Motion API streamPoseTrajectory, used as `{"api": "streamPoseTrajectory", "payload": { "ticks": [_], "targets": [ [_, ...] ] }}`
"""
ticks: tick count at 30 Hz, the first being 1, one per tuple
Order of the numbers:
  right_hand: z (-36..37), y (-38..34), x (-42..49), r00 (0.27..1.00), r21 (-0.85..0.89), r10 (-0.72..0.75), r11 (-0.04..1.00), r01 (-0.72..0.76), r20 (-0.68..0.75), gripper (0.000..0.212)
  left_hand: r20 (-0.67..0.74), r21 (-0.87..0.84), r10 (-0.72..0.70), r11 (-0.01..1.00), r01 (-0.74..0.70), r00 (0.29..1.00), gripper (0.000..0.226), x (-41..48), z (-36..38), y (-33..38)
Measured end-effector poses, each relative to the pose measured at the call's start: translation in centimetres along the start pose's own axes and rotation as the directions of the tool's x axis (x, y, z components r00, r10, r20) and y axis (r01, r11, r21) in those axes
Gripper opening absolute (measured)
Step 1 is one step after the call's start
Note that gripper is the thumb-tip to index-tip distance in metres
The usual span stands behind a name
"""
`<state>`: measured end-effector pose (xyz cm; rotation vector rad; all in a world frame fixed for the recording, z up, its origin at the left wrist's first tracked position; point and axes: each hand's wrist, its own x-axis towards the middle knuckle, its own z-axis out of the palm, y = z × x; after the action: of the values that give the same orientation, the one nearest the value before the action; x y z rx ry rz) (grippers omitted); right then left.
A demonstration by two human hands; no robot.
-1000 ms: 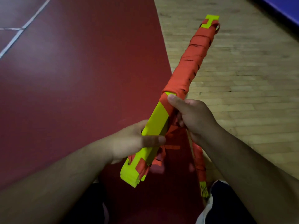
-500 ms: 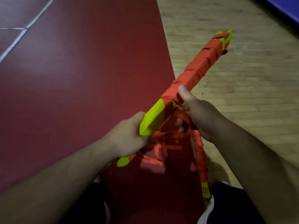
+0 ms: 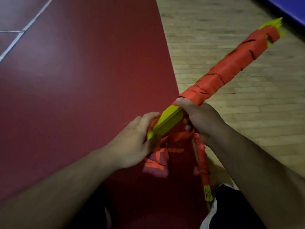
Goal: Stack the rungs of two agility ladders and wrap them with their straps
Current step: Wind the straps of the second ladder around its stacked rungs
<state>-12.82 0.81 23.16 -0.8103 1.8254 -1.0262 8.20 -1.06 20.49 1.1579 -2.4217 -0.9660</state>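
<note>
red floor [image 3: 66,83]: bare court surface under my left arm, no task items on it.
left hand [image 3: 132,141]: in the same place as half a second ago, fingers clamped round the near end of the rung stack.
strap [image 3: 166,144]: the open loop seen half a second ago is gone; slack now hangs below the stack between my hands.
rung stack [image 3: 168,121]: held in the air and rolled since a second ago from broad face up to layered edges up. a short yellow length is still bare.
right hand [image 3: 200,119]: thumb on the wrap's edge, fingers curled beneath, gripping the stack.
second bundle [image 3: 203,166]: fully wrapped, lying on the floor by my right forearm.
wrapped part [image 3: 231,68]: far tip has swung right, over the wood floor [image 3: 247,113].
judgement: one more turn looks drawn on, with a few turns and the tie-off left to do.
</note>
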Motion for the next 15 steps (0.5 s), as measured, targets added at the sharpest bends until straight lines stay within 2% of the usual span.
{"api": "streamPoseTrajectory", "payload": {
  "ticks": [2, 4, 6, 7, 9, 11, 13, 15],
  "targets": [
    [0.0, 0.2, 0.2, 0.999, 0.087, 0.002, 0.996, -0.005, 0.034, 0.041, 0.047, -0.190, -0.141, 0.971, 0.148, 0.989, 0.072, 0.5, -1.0, 0.2],
    [0.1, 0.4, 0.4, 0.995, 0.141, -0.028, 0.990, 0.015, 0.094, 0.038, 0.224, -0.374, -0.245, 0.872, 0.315, 0.943, 0.070, 0.7, -2.1, 0.4],
    [0.2, 0.6, 0.3, 0.986, 0.176, -0.077, 0.983, 0.050, 0.147, 0.040, 0.466, -0.504, -0.148, 0.766, 0.399, 0.873, 0.047, 0.4, -2.5, 0.6],
    [0.4, 0.6, 0.2, 0.981, 0.177, -0.103, 0.981, 0.073, 0.164, 0.042, 0.533, -0.552, -0.079, 0.722, 0.417, 0.842, 0.035, 0.2, -2.6, 0.6],
    [0.6, 0.2, 0.1, 0.972, 0.144, -0.153, 0.981, 0.128, 0.178, 0.050, 0.526, -0.621, -0.036, 0.667, 0.412, 0.850, 0.024, -0.1, -2.4, 0.7],
    [0.5, -0.4, 0.2, 0.969, 0.060, -0.186, 0.982, 0.178, 0.165, 0.062, 0.443, -0.659, -0.069, 0.651, 0.376, 0.894, 0.033, -0.1, -2.1, 0.7],
    [0.3, -0.9, 0.3, 0.971, -0.062, -0.174, 0.981, 0.186, 0.165, 0.075, 0.389, -0.636, -0.103, 0.689, 0.348, 0.916, 0.039, 0.0, -1.8, 0.6],
    [0.1, -1.0, 0.2, 0.975, -0.214, -0.145, 0.960, 0.179, 0.168, 0.078, 0.326, -0.561, -0.145, 0.766, 0.315, 0.934, 0.036, 0.0, -1.5, 0.4]
  ]
}}
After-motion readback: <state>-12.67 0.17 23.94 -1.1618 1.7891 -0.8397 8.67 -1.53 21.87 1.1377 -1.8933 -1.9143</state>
